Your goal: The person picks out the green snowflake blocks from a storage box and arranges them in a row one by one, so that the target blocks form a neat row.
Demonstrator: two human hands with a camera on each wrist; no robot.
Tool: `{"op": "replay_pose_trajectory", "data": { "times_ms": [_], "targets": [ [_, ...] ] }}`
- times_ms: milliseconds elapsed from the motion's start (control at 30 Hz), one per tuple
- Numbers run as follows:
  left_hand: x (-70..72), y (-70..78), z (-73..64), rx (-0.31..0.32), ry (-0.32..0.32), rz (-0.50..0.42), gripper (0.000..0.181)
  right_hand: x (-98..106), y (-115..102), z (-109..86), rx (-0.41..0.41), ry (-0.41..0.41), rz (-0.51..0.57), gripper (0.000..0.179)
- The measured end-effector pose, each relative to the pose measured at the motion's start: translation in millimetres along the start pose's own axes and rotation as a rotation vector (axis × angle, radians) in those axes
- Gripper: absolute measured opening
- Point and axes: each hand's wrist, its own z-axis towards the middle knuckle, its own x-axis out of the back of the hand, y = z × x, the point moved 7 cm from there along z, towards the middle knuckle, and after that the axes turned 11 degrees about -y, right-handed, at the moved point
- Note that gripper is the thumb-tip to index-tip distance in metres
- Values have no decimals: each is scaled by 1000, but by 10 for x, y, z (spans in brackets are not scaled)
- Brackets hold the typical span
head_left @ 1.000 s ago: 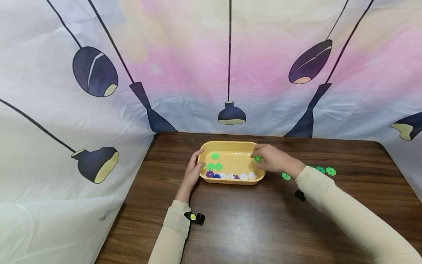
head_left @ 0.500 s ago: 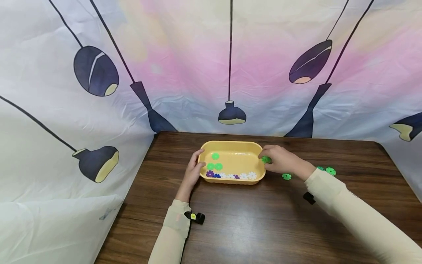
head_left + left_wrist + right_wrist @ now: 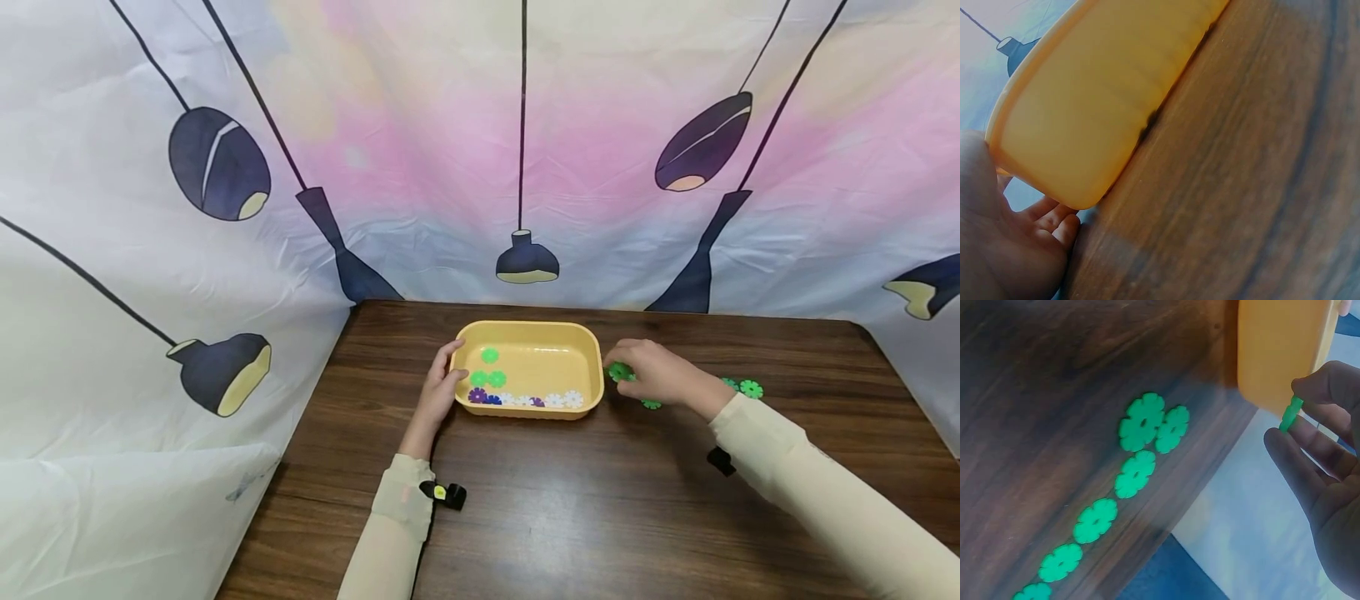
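Observation:
A yellow plastic tray (image 3: 555, 362) stands on the table. My left hand (image 3: 437, 387) grips its left end, thumb over the rim. Inside lie several flower-shaped plastic pieces: three light green ones (image 3: 490, 356) at the left, with purple, blue and white ones (image 3: 573, 399) along the near side. Just right of the tray, my right hand (image 3: 658, 372) pinches a green flower-shaped piece (image 3: 1291, 414) between thumb and fingertips, seen edge-on in the right wrist view. In that view a line of loose green pieces (image 3: 1095, 520) lies on the table; the hand partly covers them in the head view.
The dark wooden table (image 3: 525, 508) ends at the back against a patterned cloth (image 3: 450, 167) printed with hanging lamps. Two more green pieces (image 3: 751, 389) show beyond the right wrist. A black wrist camera (image 3: 454, 497) sits at the left sleeve.
My right hand has moved right, from over the tray's right end to beside it, with the green piece still pinched. The left hand and tray have stayed in place.

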Motion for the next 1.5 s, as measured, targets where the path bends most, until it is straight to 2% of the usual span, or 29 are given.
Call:
{"op": "replay_pose_trajectory", "data": {
  "times_ms": [200,400,467,533,733,800,1300,1500],
  "targets": [
    [-16,19,4,22,-13,-8,58,-95,114,-121,-27,-20,-17,26],
    [-87,315,-108,4,-16,-4,56,-143,232,-243,-23,-4,-44,24],
    [-93,339,-122,-1,-12,3,56,-143,259,-281,-26,6,-46,23],
    [-87,304,-112,4,-8,4,55,-145,281,-313,-28,13,-48,23],
    [-17,31,-6,26,-5,-6,56,-164,350,-400,-65,4,-38,25],
    [-7,-5,5,20,-1,-4,57,-168,376,-424,-80,2,-41,27],
    [1,-16,1,-1,-2,6,57,-248,523,-599,-168,-21,-77,27],
    [3,-18,-3,-6,-2,-10,57,-297,554,-628,-142,-26,-67,26]
  ]
}}
